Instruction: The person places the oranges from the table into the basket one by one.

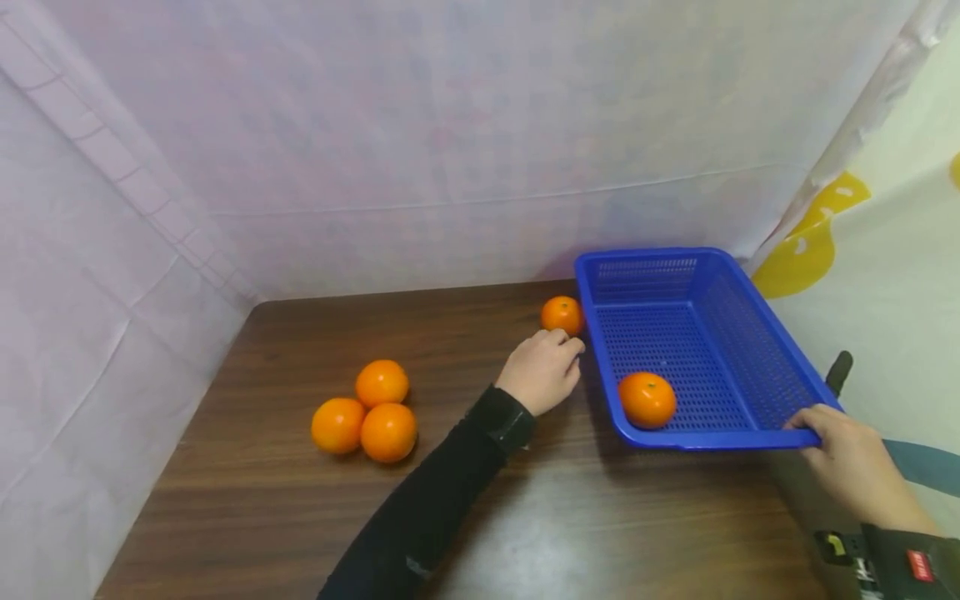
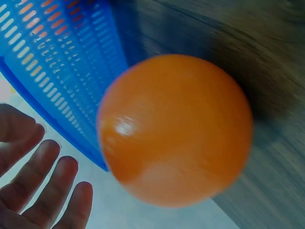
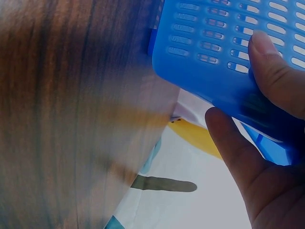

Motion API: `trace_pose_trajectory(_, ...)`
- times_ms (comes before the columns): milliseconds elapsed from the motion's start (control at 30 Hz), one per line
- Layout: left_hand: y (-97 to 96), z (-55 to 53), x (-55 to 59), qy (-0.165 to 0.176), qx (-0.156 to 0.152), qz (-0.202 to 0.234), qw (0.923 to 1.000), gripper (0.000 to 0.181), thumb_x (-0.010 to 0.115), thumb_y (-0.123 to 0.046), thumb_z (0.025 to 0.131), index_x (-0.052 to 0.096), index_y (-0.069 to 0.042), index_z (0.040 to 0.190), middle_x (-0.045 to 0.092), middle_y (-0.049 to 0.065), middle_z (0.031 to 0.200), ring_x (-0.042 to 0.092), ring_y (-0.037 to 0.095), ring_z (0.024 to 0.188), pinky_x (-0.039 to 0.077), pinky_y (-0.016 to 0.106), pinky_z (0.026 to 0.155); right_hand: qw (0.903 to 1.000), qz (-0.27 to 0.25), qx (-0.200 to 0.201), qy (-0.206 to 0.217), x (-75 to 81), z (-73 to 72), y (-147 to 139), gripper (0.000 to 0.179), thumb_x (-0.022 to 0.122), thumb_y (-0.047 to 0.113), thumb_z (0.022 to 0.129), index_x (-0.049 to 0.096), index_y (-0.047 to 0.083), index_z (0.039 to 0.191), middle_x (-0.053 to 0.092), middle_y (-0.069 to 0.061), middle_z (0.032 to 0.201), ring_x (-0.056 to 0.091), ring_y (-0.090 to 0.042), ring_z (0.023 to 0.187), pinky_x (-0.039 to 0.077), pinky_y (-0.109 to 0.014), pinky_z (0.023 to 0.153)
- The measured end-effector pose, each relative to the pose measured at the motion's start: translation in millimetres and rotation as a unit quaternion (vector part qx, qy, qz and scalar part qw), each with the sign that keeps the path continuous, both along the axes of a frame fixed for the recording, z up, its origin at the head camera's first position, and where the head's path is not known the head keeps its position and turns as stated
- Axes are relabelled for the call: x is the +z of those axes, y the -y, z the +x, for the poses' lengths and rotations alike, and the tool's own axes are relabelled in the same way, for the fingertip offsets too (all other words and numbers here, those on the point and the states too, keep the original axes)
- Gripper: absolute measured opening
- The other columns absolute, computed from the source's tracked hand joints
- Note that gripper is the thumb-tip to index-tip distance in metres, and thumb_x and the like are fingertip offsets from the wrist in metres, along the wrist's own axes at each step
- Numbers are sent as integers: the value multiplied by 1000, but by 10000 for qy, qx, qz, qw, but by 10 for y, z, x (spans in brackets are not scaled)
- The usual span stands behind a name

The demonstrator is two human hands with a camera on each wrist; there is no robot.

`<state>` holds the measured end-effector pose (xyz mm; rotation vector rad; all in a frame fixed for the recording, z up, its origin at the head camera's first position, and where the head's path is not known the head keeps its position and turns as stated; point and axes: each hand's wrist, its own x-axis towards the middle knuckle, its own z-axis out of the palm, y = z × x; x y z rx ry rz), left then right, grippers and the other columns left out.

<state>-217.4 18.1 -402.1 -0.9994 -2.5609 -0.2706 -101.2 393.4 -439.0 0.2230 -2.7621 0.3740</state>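
My left hand reaches over the table, right at an orange beside the left wall of a blue plastic basket. In the left wrist view this orange looks large, and the fingers are extended at its lower left, not wrapped round it. My right hand grips the basket's near right corner. The right wrist view has its thumb against the slotted wall. Another orange lies inside the basket, in the near left corner.
Three oranges sit clustered on the left of the brown wooden table: one at the back, one at left, one in front. A pale cloth hangs behind the table; a patterned cloth is at right.
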Motion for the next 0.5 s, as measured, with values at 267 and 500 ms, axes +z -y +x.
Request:
trace_pose_trajectory(267, 142, -19, -90, 111, 394, -41, 9992, 18, 62, -24, 97, 75, -20, 109, 71, -2, 100, 67, 17, 87, 56, 29, 74, 10000, -14, 5, 2, 5, 5, 6, 24, 70, -18, 66, 64, 4, 73, 65, -14, 78, 61, -34, 67, 47, -49, 57)
trace_pose_trajectory(500, 237, -21, -170, 375, 685, 13, 9969, 21, 61, -28, 96, 75, -22, 110, 70, -1, 106, 66, 20, 95, 56, 34, 75, 10000, 14, 40, 42, 5, -6, 9, 23, 69, -18, 66, 64, 3, 74, 65, -14, 78, 62, -36, 68, 49, -55, 59)
